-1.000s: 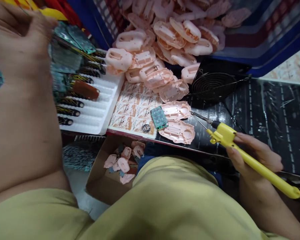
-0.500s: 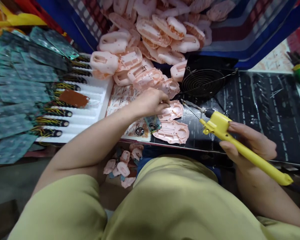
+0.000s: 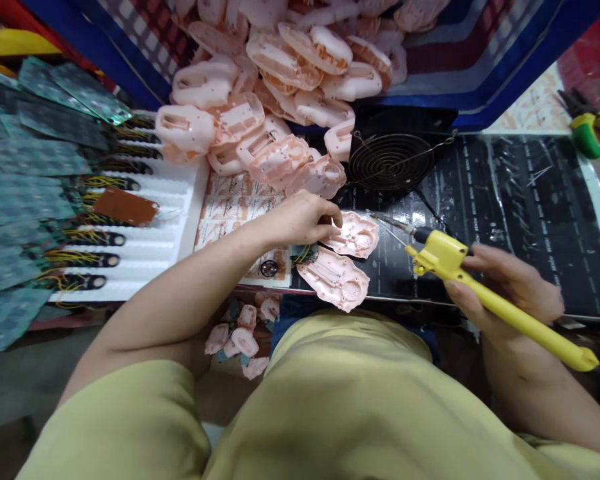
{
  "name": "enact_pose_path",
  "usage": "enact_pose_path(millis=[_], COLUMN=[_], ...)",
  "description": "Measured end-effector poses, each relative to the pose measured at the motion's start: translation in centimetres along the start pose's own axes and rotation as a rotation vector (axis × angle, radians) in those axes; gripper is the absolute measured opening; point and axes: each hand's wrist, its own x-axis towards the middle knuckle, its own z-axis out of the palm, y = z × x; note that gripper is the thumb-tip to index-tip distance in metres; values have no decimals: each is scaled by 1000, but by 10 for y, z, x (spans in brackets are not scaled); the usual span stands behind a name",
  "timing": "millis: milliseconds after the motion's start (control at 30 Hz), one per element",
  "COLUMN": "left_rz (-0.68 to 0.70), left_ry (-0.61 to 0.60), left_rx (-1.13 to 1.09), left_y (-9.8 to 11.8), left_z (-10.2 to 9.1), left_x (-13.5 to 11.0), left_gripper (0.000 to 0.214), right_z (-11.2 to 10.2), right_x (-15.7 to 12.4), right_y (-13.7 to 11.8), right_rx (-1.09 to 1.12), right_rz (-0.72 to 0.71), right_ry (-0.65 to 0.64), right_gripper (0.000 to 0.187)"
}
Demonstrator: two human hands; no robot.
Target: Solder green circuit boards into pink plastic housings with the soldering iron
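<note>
My left hand (image 3: 300, 219) reaches over the work surface, fingers curled and pinching at the edge of a pink plastic shell (image 3: 355, 235). A second pink shell (image 3: 334, 279) lies just in front of it, with a small green circuit board (image 3: 303, 253) half hidden under my hand. A small black round speaker (image 3: 269, 269) sits left of that. My right hand (image 3: 505, 287) is closed round a yellow soldering iron (image 3: 490, 303), whose metal tip (image 3: 385, 219) points left, close to the first shell.
A heap of pink shells (image 3: 280, 73) fills the back. A black wire-guard fan (image 3: 390, 163) stands behind the shells. A white tray (image 3: 150, 233) with wired parts and green boards (image 3: 25, 173) lies left. Green-handled pliers (image 3: 587, 127) rest far right. More shells (image 3: 237, 337) lie in a box below.
My left hand came down from the upper left to the pink shell and now pinches it. The front shell and circuit board shifted slightly. The soldering iron stayed close by.
</note>
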Motion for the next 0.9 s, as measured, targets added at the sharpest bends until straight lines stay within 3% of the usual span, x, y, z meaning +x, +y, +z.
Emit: enact_pose_path(millis=[167, 233, 367, 633, 900], left_rz=[-50, -83, -145, -139, -145], left_ry=[-48, -80, -138, -147, -163], left_rx=[74, 136, 200, 293, 299], left_y=[8, 12, 19, 30, 31], left_z=[3, 2, -3, -7, -5], left_x=[2, 5, 8, 13, 14], left_gripper=[12, 13, 17, 17, 20], right_z=[3, 6, 12, 15, -3], right_x=[3, 4, 6, 22, 18], right_y=[-3, -2, -5, -16, -10], right_rx=[167, 199, 212, 199, 232], right_rz=[-291, -347, -356, -430, -304], right_ry=[-130, -171, -213, -254, -203], right_gripper=[44, 42, 35, 25, 30])
